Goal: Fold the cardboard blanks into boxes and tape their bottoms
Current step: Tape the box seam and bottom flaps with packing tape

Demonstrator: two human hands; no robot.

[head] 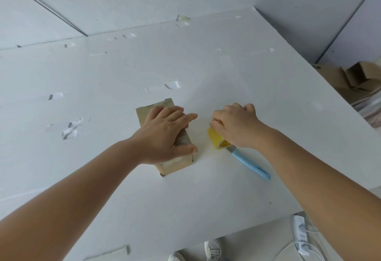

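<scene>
Nearby, blue knife (250, 162) touches tape roll (216, 140).

White surface (206, 64), scattered clear tape scraps (71, 129). On it: brown cardboard box (175, 166), yellow tape roll (214, 140), blue-handled knife (250, 162).

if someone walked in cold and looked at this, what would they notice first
Most likely the two bare arms reaching in to the middle of the white table: the left hand lies flat on a small cardboard box, and the right hand grips a yellow tape roll beside it. Next, the blue-handled knife lying just by the roll, and the scraps of old tape stuck about the tabletop.
</scene>
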